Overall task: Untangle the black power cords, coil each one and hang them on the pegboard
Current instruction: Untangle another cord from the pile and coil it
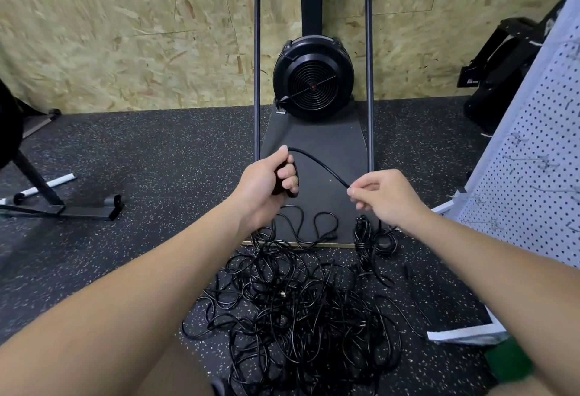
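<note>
from my feed: back wall [125, 35] is bare osb chipboard. floor [141, 160] is black rubber with pale flecks. a black round fan unit [313, 82] sits on a dark mat [314, 144] between two upright metal tubes [257, 50]. black stand base [62, 204] at left. lighting looks even.

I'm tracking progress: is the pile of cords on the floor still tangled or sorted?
Still tangled. The pile is overlapping loops crossing every way; only one small bundle beside it looks coiled.
</note>
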{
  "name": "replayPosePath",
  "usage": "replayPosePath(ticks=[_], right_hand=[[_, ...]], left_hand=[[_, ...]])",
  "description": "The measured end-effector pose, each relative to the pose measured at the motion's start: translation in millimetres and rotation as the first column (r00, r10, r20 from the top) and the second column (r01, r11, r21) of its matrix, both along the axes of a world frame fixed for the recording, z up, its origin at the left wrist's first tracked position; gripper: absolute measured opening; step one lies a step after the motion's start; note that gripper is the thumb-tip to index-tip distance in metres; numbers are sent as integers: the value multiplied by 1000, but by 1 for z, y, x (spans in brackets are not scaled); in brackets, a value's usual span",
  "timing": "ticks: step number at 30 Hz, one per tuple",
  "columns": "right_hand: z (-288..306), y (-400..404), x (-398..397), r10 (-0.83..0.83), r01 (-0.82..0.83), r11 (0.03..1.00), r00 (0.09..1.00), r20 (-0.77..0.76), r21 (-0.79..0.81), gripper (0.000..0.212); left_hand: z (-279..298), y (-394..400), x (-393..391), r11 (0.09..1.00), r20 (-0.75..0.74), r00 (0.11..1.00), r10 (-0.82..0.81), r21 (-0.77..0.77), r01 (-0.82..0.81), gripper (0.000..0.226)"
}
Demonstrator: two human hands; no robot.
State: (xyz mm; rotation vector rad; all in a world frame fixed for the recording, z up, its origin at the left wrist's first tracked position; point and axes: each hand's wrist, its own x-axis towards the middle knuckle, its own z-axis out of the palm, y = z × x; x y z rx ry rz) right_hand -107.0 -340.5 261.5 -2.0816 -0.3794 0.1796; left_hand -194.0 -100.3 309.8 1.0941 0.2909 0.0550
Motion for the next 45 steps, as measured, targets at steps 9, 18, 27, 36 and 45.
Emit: replayPosePath(ticks=[9, 18, 27, 36, 45], right_hand=[[13, 44, -42, 517, -218, 760, 774, 365, -613, 31], [55, 24, -48, 473, -446, 878, 865, 169, -174, 23], [45, 9, -27, 330, -302, 943, 898, 290, -138, 29], [4, 4, -3, 183, -167, 967, 981, 65, -194, 30], [-2, -12, 3, 139, -133, 984, 990, 41, -122, 17]], left_hand=[[-2, -6, 2, 980, 111, 990, -84, 190, 62, 25], [-5, -14, -4, 388, -55, 970, -236, 910, 146, 41], [-3, -10, -7, 533, -204, 840, -503, 692, 487, 44], [-10, -8, -5, 808, -106, 931, -350, 468, 358, 36], [-6, 5, 3, 976, -104, 990, -97, 183, 115, 33]])
